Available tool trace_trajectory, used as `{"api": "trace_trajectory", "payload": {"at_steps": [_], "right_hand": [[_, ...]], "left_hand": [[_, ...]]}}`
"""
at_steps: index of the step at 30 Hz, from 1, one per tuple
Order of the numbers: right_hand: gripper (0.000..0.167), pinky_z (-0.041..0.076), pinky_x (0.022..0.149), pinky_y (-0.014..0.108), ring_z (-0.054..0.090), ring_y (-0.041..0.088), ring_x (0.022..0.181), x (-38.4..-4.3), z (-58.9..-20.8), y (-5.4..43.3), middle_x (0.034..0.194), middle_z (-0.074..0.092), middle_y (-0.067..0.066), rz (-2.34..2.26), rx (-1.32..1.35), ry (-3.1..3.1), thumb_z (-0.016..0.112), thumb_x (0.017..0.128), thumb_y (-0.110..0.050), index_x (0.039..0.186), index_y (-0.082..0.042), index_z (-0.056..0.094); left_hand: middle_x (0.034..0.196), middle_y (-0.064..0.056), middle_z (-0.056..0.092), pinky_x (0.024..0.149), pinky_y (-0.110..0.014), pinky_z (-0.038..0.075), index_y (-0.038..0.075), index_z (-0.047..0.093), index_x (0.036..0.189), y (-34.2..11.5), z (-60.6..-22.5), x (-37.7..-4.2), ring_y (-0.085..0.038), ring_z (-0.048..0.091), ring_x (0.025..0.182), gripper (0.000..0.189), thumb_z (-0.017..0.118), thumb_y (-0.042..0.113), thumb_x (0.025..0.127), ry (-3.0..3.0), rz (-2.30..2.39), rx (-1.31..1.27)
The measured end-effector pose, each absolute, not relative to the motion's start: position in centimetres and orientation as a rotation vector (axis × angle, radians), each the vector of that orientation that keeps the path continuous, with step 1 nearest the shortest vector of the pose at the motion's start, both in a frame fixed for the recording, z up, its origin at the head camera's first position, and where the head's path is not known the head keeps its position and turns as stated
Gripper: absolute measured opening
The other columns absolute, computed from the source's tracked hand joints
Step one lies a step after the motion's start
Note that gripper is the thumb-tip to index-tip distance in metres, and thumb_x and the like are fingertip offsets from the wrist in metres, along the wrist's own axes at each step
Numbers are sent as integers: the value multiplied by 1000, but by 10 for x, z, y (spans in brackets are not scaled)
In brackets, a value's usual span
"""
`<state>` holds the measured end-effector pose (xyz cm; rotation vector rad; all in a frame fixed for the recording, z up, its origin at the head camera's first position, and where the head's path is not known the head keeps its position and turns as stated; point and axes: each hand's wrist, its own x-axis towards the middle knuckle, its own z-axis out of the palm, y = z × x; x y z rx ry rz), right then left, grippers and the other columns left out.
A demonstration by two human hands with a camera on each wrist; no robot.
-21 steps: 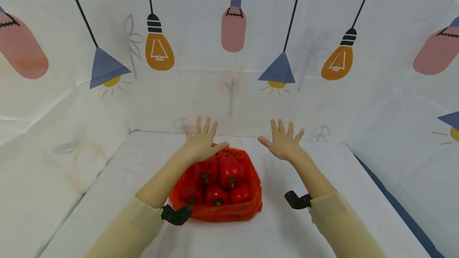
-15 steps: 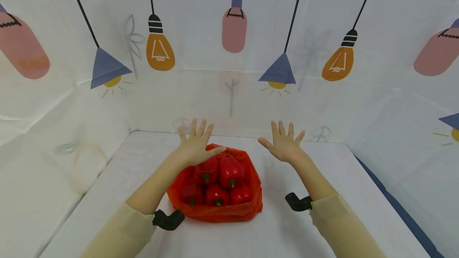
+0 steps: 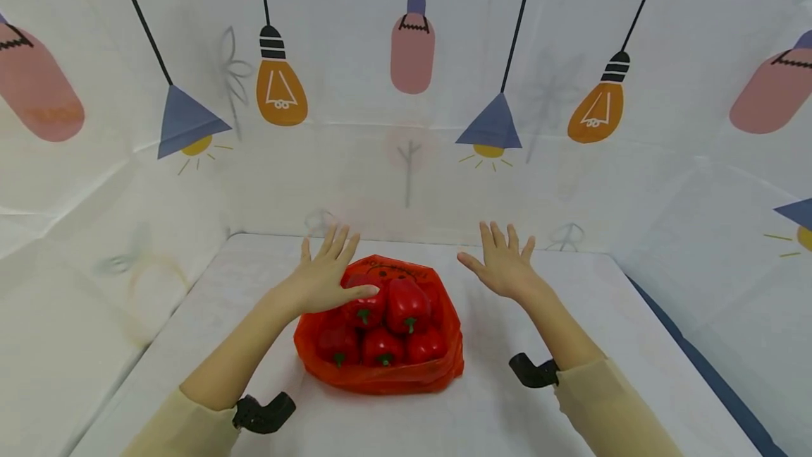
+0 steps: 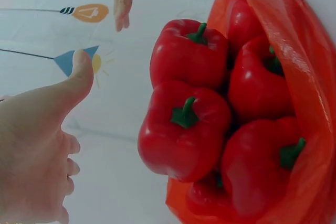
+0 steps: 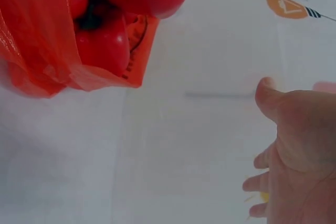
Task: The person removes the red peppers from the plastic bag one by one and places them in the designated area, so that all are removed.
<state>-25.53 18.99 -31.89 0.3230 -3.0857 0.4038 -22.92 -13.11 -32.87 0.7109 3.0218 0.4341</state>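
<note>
Head view forward and down, wrist views closer, all sharing red peppers (image 3: 384, 337)

Back wall (image 3: 355, 161): white, with pictures and faint gray plants (image 3: 409, 168) on it
Blue lamps (image 3: 490, 122): pointy, with yellow glow painted below
Orange bulbs (image 3: 282, 94): hanging from black lines (image 3: 519, 20)
Pink bulbs (image 3: 412, 55): long, with round ends
Left wall (image 3: 82, 182): white and wrinkly
Table (image 3: 355, 429): flat, white
Blue strip (image 3: 704, 365): beside the table's right edge

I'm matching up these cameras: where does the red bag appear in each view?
Head: red bag, lower middle.
Left wrist: red bag, filling much of the right half.
Right wrist: red bag, upper left, cut off by the edges.
Shared landmark: the red peppers in it.
</note>
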Motion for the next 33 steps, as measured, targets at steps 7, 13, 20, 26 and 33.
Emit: {"api": "trace_trajectory", "payload": {"at_steps": [7,13,20,26,33], "right_hand": [[88,-16,101,72,-4,52,140,-245,-323,188,156,11,29,416,356,-3057,44,97,-55,152,5,11],[87,-13,101,73,-1,52,140,-235,-326,183,155,14,29,448,409,-3030,45,96,-54,151,6,14],[85,-12,102,72,0,50,141,-227,-329,182,155,16,27,466,418,-3013,47,97,-52,151,4,14],[84,-9,102,73,4,50,141,-220,-333,179,155,19,26,472,464,-3002,48,97,-51,151,4,16],[84,-6,103,73,9,48,141,-213,-342,170,154,24,24,480,535,-2997,48,96,-52,152,2,17]], "left_hand": [[159,-21,1,105,-71,-5,-3,9,152,-148,-344,-215,-38,-8,145,111,58,68,83,2987,564,753],[157,-25,5,106,-70,1,-9,11,150,-161,-362,-208,-42,-2,144,114,64,64,80,2980,648,764],[156,-28,6,106,-71,3,-12,11,148,-168,-376,-206,-45,0,143,115,70,59,78,2938,760,767],[157,-25,5,109,-66,4,-10,10,149,-173,-389,-205,-42,-2,144,119,75,56,75,2831,880,782],[158,-25,5,108,-68,2,-7,6,151,-182,-410,-202,-43,-4,144,122,82,46,71,2759,977,837]]}}
